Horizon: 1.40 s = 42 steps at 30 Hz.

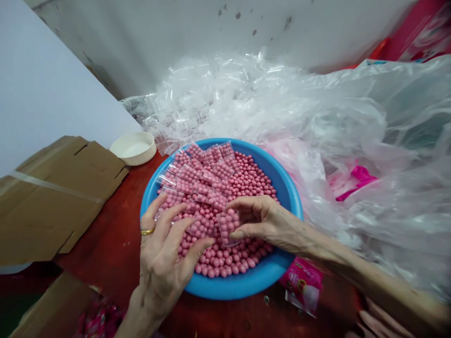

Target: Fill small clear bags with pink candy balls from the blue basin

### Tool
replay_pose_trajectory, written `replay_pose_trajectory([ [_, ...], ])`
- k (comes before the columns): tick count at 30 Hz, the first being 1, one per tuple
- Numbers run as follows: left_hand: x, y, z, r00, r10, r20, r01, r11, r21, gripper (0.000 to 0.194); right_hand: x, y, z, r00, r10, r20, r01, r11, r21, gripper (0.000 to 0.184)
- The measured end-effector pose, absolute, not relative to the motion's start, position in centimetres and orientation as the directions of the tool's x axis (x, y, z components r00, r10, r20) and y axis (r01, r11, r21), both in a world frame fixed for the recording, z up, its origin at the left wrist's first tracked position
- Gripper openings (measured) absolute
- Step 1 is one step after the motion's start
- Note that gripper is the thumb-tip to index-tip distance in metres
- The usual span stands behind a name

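Observation:
A round blue basin holds many loose pink balls. Small clear plastic packs, filled with the same balls, lie on top towards its left and far side. Between its thumb and fingers my right hand grips one clear pack of pink balls, tilted above the loose ones. My left hand, with a gold ring, is over the basin's left near side. Its fingers are spread and curved beside another filled pack; whether they touch any pack I cannot tell.
Behind the basin, clear plastic pieces are heaped against the wall. Crumpled plastic sheeting spreads along the right. A white shallow dish and folded cardboard are at left. A pink printed packet lies at the basin's near right on the red table.

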<state>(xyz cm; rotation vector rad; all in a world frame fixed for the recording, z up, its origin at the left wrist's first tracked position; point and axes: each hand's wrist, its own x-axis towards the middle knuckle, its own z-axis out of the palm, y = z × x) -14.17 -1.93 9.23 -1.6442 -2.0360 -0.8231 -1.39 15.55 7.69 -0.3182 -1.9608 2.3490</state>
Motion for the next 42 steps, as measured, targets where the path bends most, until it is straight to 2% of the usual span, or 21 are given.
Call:
replay_pose_trajectory([
  [2, -13.9, -1.6, 9.9, -0.191, 0.769, 0.611, 0.975, 0.076, 0.209, 0.038, -1.2, 15.0, 7.9, -0.977, 0.204, -0.067, 0.029, -0.181, -0.983, 0.034],
  [4, -13.5, -1.1, 10.5, -0.173, 0.815, 0.553, 0.962, 0.019, 0.272, 0.046, -1.1, 14.4, 8.0, -0.974, 0.225, -0.034, 0.012, -0.099, -0.995, 0.033],
  [6, -13.0, -0.6, 10.8, -0.213, 0.864, 0.457, 0.915, 0.013, 0.402, 0.041, -0.9, 14.0, 8.1, -0.973, 0.231, -0.007, -0.005, -0.051, -0.999, 0.028],
  [10, -12.3, 0.0, 10.7, -0.366, 0.888, 0.279, 0.715, 0.076, 0.695, 0.028, -0.7, 13.4, 7.9, -0.981, 0.191, 0.019, -0.035, -0.081, -0.996, 0.020],
  [13, -12.1, 0.3, 10.6, -0.406, 0.885, 0.227, 0.592, 0.066, 0.803, 0.028, -0.6, 13.4, 7.8, -0.978, 0.202, 0.049, -0.061, -0.051, -0.997, 0.021],
  [19, -12.5, -0.1, 10.6, -0.451, 0.864, 0.224, 0.585, 0.097, 0.805, 0.026, -0.1, 14.2, 8.6, -0.959, 0.275, 0.071, -0.062, 0.043, -0.997, 0.018],
  [22, -13.1, -0.6, 10.4, -0.503, 0.835, 0.223, 0.580, 0.134, 0.803, 0.026, 0.5, 15.1, 8.5, -0.940, 0.326, 0.103, -0.033, 0.213, -0.976, 0.012],
  [25, -13.4, -0.7, 10.2, -0.544, 0.812, 0.210, 0.525, 0.135, 0.840, 0.024, 0.7, 15.4, 8.2, -0.907, 0.380, 0.180, 0.024, 0.474, -0.880, 0.024],
  [28, -13.3, 0.0, 10.0, -0.550, 0.809, 0.207, 0.489, 0.111, 0.865, 0.018, 0.3, 14.8, 8.2, -0.909, 0.364, 0.204, 0.035, 0.555, -0.831, 0.029],
  [30, -13.0, 0.5, 9.9, -0.533, 0.818, 0.217, 0.495, 0.093, 0.864, 0.015, -0.4, 14.3, 8.1, -0.911, 0.344, 0.227, 0.005, 0.561, -0.828, 0.018],
  [32, -12.9, 1.1, 9.9, -0.499, 0.826, 0.263, 0.585, 0.097, 0.805, 0.015, -1.2, 14.1, 7.7, -0.902, 0.346, 0.259, -0.009, 0.584, -0.812, 0.006],
  [33, -12.9, 1.3, 9.9, -0.473, 0.823, 0.315, 0.672, 0.106, 0.733, 0.015, -1.7, 14.1, 7.5, -0.895, 0.350, 0.277, -0.006, 0.611, -0.791, 0.008],
  [35, -13.0, 1.6, 9.9, -0.382, 0.806, 0.452, 0.856, 0.125, 0.501, 0.016, -2.5, 14.5, 6.9, -0.895, 0.333, 0.296, 0.008, 0.676, -0.737, 0.011],
  [37, -13.4, 1.8, 9.9, -0.254, 0.801, 0.541, 0.958, 0.133, 0.253, 0.018, -3.1, 14.9, 6.2, -0.914, 0.279, 0.296, -0.002, 0.724, -0.690, 0.012],
  [39, -13.7, 2.1, 9.7, -0.153, 0.823, 0.547, 0.988, 0.120, 0.095, 0.023, -3.5, 15.3, 5.5, -0.929, 0.232, 0.288, -0.021, 0.745, -0.667, 0.013],
  [42, -14.1, 2.2, 8.7, -0.063, 0.874, 0.483, 0.996, 0.087, -0.027, 0.030, -3.8, 15.2, 4.5, -0.939, 0.202, 0.279, -0.024, 0.769, -0.639, 0.013],
])
